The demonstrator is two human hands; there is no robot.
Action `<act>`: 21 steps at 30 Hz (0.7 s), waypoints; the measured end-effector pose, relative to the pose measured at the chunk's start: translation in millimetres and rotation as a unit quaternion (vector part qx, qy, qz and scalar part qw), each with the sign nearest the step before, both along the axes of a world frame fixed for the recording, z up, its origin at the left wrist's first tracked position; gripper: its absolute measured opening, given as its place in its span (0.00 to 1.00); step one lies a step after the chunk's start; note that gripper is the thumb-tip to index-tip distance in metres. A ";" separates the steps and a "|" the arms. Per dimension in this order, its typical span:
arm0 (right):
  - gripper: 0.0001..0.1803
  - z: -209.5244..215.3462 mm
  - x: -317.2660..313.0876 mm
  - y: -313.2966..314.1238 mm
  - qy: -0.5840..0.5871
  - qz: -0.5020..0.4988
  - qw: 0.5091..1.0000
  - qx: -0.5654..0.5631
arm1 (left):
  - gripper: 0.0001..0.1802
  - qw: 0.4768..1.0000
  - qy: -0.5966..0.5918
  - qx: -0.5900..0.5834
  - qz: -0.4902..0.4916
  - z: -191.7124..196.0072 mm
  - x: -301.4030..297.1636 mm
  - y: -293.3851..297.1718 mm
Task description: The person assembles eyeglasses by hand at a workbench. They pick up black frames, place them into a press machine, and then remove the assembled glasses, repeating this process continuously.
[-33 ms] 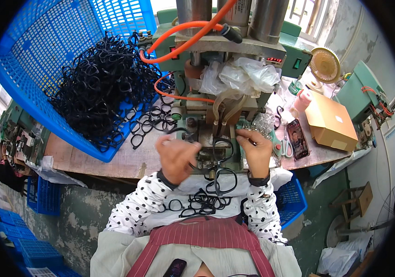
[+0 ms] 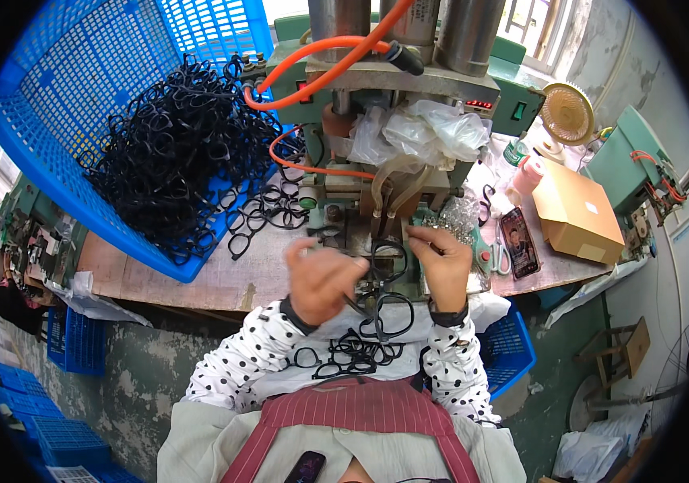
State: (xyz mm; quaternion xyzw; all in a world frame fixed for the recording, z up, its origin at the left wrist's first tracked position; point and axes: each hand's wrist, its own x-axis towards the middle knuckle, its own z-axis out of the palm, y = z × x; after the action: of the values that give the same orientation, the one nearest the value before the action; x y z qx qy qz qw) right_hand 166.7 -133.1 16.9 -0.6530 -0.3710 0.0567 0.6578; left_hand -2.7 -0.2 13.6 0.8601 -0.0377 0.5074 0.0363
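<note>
A black eyeglass frame [image 2: 398,316] sits at the front of the green press [image 2: 358,211], one lens ring up against the press and the other hanging toward me. My left hand [image 2: 320,283] is just left of this frame, its fingers smeared by motion. A thin dark piece shows below its fingertips; I cannot tell whether it is held. On the other side, my right hand [image 2: 443,262] has thumb and forefinger pinched together beside the upper ring. What lies between those fingertips is too small to make out. More black frames [image 2: 356,352] lie on the white cloth over my lap.
A big blue basket [image 2: 43,173] heaped with black frames [image 2: 179,153] leans at the left, and loose frames lie on the table beside it. Small clear parts [image 2: 453,219], scissors [image 2: 501,259], a phone [image 2: 519,241] and a cardboard box [image 2: 576,211] are at the right. Orange hoses [image 2: 324,56] loop overhead.
My left hand has moved a little to the right, closer to the eyeglass frame. My right hand has shifted slightly left. The frame at the press stays in place.
</note>
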 end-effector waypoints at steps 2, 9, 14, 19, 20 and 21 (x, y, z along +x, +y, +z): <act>0.14 3.2 -10.1 5.5 0.052 0.014 0.998 -0.012 | 0.25 0.996 0.037 0.019 -0.080 4.1 11.1 -12.9; 0.28 1.2 -20.7 31.2 0.124 -0.001 0.992 0.021 | 0.23 0.979 0.080 0.013 -0.189 -15.2 16.7 -11.6; 0.29 1.2 -25.1 40.0 0.134 -0.008 0.988 0.073 | 0.20 0.969 0.063 0.066 -0.231 -3.6 7.1 -20.6; 0.25 -23.1 18.4 27.3 -0.035 -0.137 0.989 -0.041 | 0.30 0.952 0.124 0.030 -0.278 -6.0 26.9 -5.3; 0.24 -35.8 38.3 18.9 -0.112 -0.210 0.967 -0.087 | 0.32 0.949 0.125 0.025 -0.287 -11.9 31.9 -2.1; 0.22 -57.4 61.6 9.1 -0.175 -0.277 0.937 -0.118 | 0.33 0.949 0.124 0.030 -0.287 -12.6 35.2 -1.1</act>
State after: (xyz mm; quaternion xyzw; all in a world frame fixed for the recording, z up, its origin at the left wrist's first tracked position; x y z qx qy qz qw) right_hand 228.4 -124.0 -40.5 -0.8022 -0.2754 -0.2000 0.4906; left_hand 32.5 -1.3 1.0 0.8699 -0.2933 0.3633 0.1589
